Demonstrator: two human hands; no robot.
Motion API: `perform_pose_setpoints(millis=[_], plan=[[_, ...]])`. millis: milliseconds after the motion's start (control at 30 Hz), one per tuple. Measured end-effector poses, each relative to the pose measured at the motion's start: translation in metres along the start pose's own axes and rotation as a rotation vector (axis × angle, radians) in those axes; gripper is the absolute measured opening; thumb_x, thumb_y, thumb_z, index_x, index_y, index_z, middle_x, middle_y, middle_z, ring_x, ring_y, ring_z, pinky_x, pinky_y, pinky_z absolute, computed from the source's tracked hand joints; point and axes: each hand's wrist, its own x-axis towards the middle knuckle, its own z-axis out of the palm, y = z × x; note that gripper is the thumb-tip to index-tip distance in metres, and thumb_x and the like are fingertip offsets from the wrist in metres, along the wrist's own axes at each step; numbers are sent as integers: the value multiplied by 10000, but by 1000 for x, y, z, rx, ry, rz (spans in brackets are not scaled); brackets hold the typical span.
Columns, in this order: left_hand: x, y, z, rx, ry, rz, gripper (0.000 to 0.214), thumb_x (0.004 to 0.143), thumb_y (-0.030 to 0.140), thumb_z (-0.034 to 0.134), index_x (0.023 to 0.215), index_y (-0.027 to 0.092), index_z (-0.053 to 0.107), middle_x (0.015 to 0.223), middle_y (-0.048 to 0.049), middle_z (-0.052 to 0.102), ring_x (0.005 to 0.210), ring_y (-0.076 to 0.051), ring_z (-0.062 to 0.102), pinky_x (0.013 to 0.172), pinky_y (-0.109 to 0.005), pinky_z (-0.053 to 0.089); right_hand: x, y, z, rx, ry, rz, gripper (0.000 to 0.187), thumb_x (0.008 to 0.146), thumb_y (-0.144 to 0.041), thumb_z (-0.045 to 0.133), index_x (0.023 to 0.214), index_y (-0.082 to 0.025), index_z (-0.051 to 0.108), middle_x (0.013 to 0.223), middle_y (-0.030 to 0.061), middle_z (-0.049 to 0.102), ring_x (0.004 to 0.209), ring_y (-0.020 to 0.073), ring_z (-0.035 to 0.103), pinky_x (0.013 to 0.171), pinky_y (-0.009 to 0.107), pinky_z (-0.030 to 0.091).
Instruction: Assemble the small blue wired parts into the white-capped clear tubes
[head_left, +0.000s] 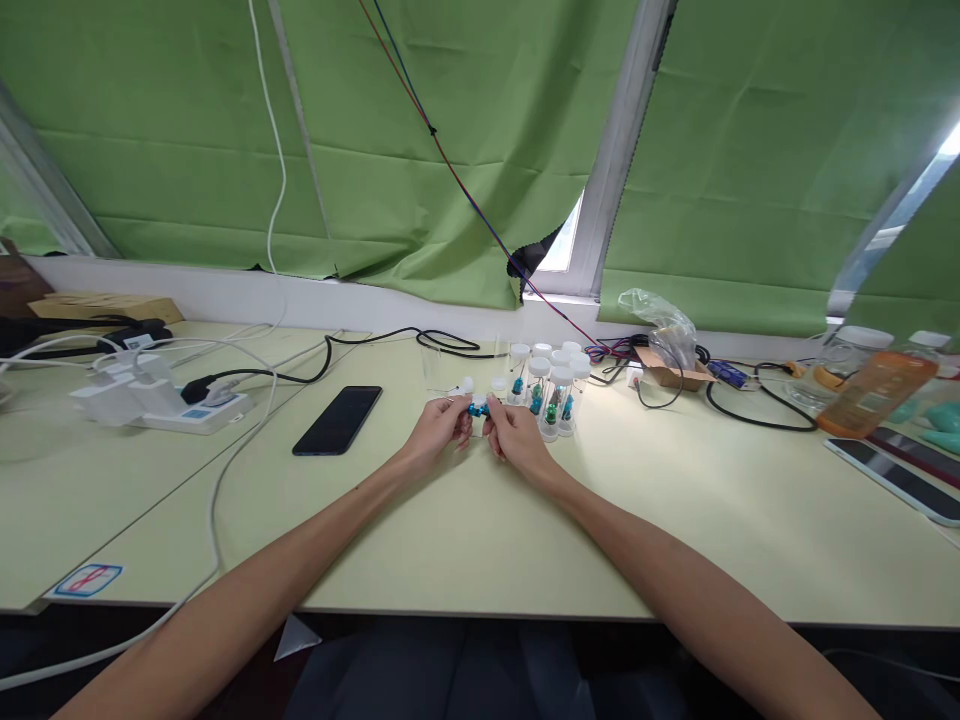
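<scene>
Both hands meet over the middle of the table. My left hand (439, 432) is closed, its thumb and fingers pinching one side of a small shiny blue piece (478, 408). On the other side, my right hand (516, 435) pinches the same piece; its exact kind is too small to make out, and the fingertips hide part of it. Right beside my right hand stand several clear tubes (551, 415) with white caps, holding small blue or green items. Just beyond the fingers are a clear, upright container (433, 368) and a loose white cap (468, 384).
A black phone (337, 420) lies left of my hands. Farther left is a white power strip (161, 405) with plugs and cables. At right are a small cardboard box (671, 372), black cable loops, an orange bottle (877, 393) and a white-edged phone (896, 480).
</scene>
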Motion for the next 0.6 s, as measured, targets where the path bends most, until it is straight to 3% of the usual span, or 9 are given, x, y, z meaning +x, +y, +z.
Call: perform_pose_setpoints(millis=[133,367,600], plan=[[-1,1,1,0,-3,-11,436,867,342,571,482,161,477,484,0,452,387,-85,417,400,-233,362,-1,-1,0,5,27,25,624,895,-707,360,587,-191,529,395,-24,454,354,106,426,412,237,345],[0,3,1,-33,55,10,426,875,309,556,484,179,451,466,4,429,406,-99,416,401,-240,358,0,1,2,107,7,-37,400,839,-617,565,889,-225,508,525,-68,537,390,97,449,394,211,334],[0,1,0,19,30,22,434,869,319,562,474,173,458,468,-1,448,393,-88,408,402,-236,359,1,2,1,94,-12,-44,427,877,-623,499,747,-216,492,473,-71,470,369,96,426,391,225,344]])
